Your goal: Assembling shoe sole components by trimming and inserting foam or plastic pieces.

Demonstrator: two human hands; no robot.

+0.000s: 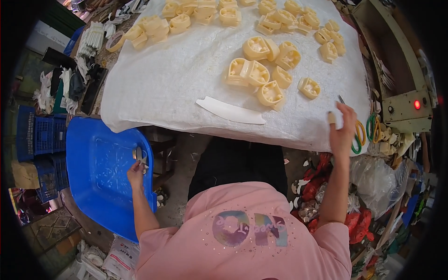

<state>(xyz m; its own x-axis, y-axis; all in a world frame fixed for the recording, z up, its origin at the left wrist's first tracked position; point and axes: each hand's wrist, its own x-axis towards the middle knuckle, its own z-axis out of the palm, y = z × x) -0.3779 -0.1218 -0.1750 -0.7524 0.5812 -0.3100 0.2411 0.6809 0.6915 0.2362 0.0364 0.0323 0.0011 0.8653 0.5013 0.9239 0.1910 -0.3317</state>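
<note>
- White cloth spreads over the work table in front of us, with cream moulded parts gathered in clusters toward its far side and middle.
- Our left hand is off the table, above the right side of the blue tub, its fingers narrowed on a small shiny piece; we cannot tell its exact shape.
- That piece sits at our left fingertips, just inside the tub's right rim and well apart from our other hand.
- Our right hand is over the cloth's right part, thumb a little away from the fingers, with a pale cover on one digit; a dark tip shows just beyond, but we cannot tell whether we grip it.
- Green and orange looped handles lie just right of our right wrist.
- One cream part lies nearest that hand, to its upper left.
- Between our hands, a white curved strip lies near the cloth's front edge.
</note>
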